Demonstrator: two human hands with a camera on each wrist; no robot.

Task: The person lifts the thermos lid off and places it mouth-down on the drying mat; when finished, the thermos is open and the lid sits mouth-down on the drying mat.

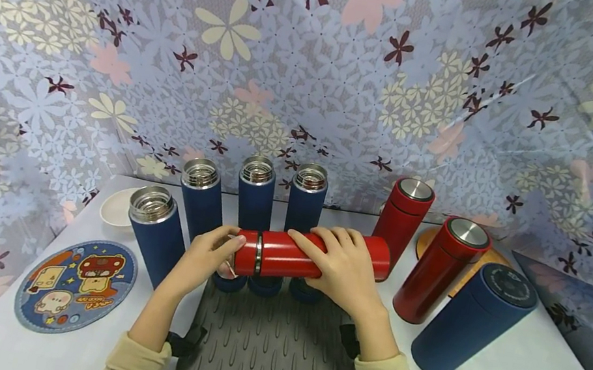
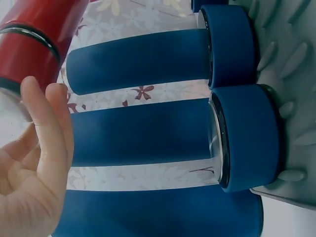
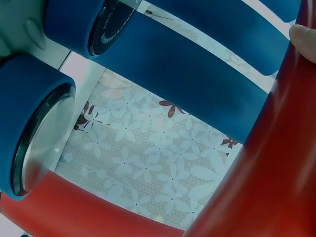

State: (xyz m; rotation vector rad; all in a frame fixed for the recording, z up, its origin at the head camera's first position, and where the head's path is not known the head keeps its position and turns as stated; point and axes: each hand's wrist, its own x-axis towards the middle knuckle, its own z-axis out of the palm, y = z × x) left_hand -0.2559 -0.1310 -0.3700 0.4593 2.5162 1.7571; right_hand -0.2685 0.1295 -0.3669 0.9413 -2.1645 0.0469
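Held level in front of me is a red thermos [image 1: 286, 256], its lid [image 1: 245, 253] pointing left. My right hand [image 1: 346, 273] grips the body from above, and one of its fingertips [image 3: 302, 37] shows on the red surface in the right wrist view. At the lid end, my left hand [image 1: 206, 255] holds the red lid between thumb and fingers. Below the thermos, several blue lids [image 1: 228, 283] stand on a grey ridged mat [image 1: 273, 353]. Behind it are several blue thermos bodies [image 1: 202, 201] without lids, their steel necks exposed.
At the right stand two red thermoses [image 1: 439, 270] with lids on and a blue thermos [image 1: 471, 322]. A wooden round board [image 1: 480, 270] lies behind them. At the left are a white bowl [image 1: 117, 206] and a round cartoon mat [image 1: 76, 288]. A floral cloth [image 1: 314, 82] hangs behind.
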